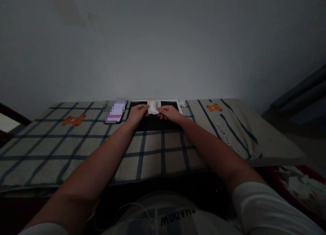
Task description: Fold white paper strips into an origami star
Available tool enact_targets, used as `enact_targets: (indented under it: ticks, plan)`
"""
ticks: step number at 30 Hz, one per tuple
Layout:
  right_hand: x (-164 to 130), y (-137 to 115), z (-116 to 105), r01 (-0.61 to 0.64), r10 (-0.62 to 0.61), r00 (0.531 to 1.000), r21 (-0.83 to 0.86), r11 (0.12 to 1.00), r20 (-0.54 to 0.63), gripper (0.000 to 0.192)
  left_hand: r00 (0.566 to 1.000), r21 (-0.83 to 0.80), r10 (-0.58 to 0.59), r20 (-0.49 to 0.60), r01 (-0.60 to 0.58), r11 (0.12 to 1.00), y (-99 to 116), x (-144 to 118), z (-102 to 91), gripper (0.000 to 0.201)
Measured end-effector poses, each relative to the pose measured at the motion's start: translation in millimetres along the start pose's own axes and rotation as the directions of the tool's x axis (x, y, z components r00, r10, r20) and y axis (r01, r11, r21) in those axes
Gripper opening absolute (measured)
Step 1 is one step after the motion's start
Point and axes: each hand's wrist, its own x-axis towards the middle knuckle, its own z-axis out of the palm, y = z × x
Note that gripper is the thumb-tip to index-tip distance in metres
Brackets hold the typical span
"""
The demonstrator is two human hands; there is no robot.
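Between my two hands is a small, thin white sheet [153,107], which looks like a tissue or paper; its exact kind is unclear in the dim light. The fingers of my left hand [139,113] pinch its left edge. At its lower right edge, my right hand [169,113] grips it between thumb and fingertips, the other fingers curled beneath. Both hands are above a flat black panel with a white border [160,123], resembling a tablet, with rows of small white marks along its top. The sheet hides the middle of that top edge.
A phone [115,112] with a lit, partly blurred screen lies left of the panel. A small white item [182,103] is at the panel's right corner. The checked cloth [163,153] covers the table up to the wall [163,44]. A red container [309,170] holds crumpled white scraps at lower right.
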Motion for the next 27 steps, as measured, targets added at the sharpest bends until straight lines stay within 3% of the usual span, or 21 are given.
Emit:
enact_targets:
  ticks: [5, 10, 19, 27]
  plan:
    - [-1.6, -2.9, -4.1, 0.042, -0.051, 0.99, -0.07, 0.997, -0.131, 0.047, 1.0, 0.048, 0.004, -0.004, -0.004, 0.999, 5.5, -2.4, -3.0, 0.021]
    - [2.4, 1.6, -13.5, 0.111, -0.114, 0.934, -0.029, 0.993, -0.339, 0.034, 0.999, 0.158, 0.005, 0.037, -0.011, 0.987, 9.5, -5.5, -3.7, 0.019]
    - [0.2, -0.3, -10.8, 0.198, -0.208, 0.955, -0.068, 0.978, -0.213, 0.029, 0.988, 0.229, 0.002, 0.156, -0.038, 0.973, 2.5, -2.4, -4.9, 0.022]
    - [-1.4, -2.4, -11.8, 0.21, -0.221, 0.956, -0.077, 0.975, -0.191, 0.033, 0.985, 0.224, 0.009, 0.173, -0.048, 0.973, 2.2, -2.9, -4.0, 0.024]
